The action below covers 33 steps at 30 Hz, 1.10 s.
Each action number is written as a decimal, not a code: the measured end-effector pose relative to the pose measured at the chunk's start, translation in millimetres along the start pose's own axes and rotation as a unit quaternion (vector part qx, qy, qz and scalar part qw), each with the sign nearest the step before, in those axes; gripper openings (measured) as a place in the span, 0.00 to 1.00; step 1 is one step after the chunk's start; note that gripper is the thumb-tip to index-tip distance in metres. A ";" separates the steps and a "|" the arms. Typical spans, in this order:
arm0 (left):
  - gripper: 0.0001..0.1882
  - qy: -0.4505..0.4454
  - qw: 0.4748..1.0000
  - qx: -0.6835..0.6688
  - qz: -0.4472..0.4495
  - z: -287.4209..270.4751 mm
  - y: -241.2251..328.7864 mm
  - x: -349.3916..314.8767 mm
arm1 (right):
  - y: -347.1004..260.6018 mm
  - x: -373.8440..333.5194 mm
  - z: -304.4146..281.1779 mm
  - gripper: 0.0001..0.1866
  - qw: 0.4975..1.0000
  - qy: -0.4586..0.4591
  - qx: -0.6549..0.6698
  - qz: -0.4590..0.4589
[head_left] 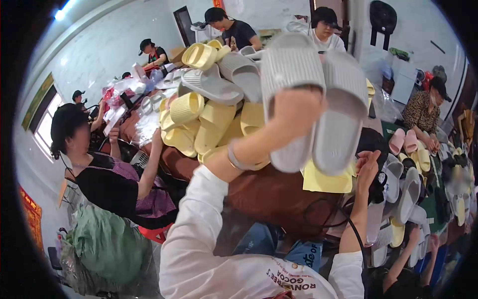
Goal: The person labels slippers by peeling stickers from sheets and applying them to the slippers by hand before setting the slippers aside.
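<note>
A: Where is the pair being handled?

B: The pair of grey slides (343,112) is raised over the brown table (274,197), heel ends toward the wearer. The left hand (299,112) has it, fingers closed at the ribbed strap of the left slide; whether they also grip the right slide, I can't tell.

A: And the right hand (367,168)?

B: Lower and nearer, fingers loosely bent, beside the right edge of a yellow sheet (326,183) and a black item (374,142). I can't tell whether it holds anything.

A: What lies around them?

B: A heap of yellow slides (215,124) and other grey slides (211,85) sits to the left and far side. More footwear (408,192) spreads out on the right, and a black cable (354,226) curves past the right forearm.

A: Which step would you call this?

B: Lifting and holding up one matched pair, I'd judge; the right hand seems to take no weight.

A: What does a next move call for?

B: In my view, a firm left grip so the two slides stay together, a free right hand for support, and clearance from that heap and the cable.
</note>
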<state>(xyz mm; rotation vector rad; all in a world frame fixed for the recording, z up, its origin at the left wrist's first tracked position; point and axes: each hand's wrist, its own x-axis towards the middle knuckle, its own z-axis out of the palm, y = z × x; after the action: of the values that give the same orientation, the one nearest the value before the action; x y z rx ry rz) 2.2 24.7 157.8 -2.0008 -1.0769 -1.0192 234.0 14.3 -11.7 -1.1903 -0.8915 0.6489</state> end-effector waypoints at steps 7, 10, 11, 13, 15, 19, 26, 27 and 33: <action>0.17 -0.066 0.971 0.196 -0.122 -21.7 -132.2 139.4 | 5.6 -7.4 7.9 0.29 0.980 -0.035 -0.188 -0.063; 0.16 -0.058 0.935 0.288 -0.201 -8.7 -205.2 171.4 | 9.5 -6.6 10.0 0.24 0.963 -0.038 -0.255 -0.081; 0.16 -0.070 0.925 0.296 -0.230 -4.5 -222.7 177.1 | 13.1 -5.7 7.3 0.23 0.949 -0.034 -0.288 -0.119; 0.17 -0.077 0.914 0.283 -0.279 16.7 -247.2 176.6 | 5.5 -8.7 5.7 0.16 0.940 -0.044 -0.326 -0.093; 0.20 -0.126 0.912 0.262 -0.288 37.2 -264.3 162.2 | 2.7 -9.6 9.0 0.13 0.885 -0.023 -0.402 -0.236; 0.28 -0.247 0.896 0.275 -0.248 52.7 -365.5 138.4 | -8.1 -10.6 17.6 0.19 0.854 0.009 -0.382 -0.354; 0.26 -0.474 0.847 0.238 -0.030 123.7 -345.5 137.7 | 17.6 -0.6 2.9 0.22 0.841 -0.002 -0.444 -0.307; 0.26 -0.504 0.791 0.320 0.134 96.7 -378.5 135.3 | 19.3 0.2 12.5 0.23 0.843 0.001 -0.434 -0.317; 0.19 -0.334 0.905 0.252 -0.074 104.8 -261.4 128.3 | 58.3 18.1 -8.4 0.24 0.845 0.001 -0.467 -0.260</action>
<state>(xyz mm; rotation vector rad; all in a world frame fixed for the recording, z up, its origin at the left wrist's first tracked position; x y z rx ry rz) -144.7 277.4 259.7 -1.8640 -1.6649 -0.0453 251.9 40.5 -64.5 -1.6832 -1.5365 -0.3039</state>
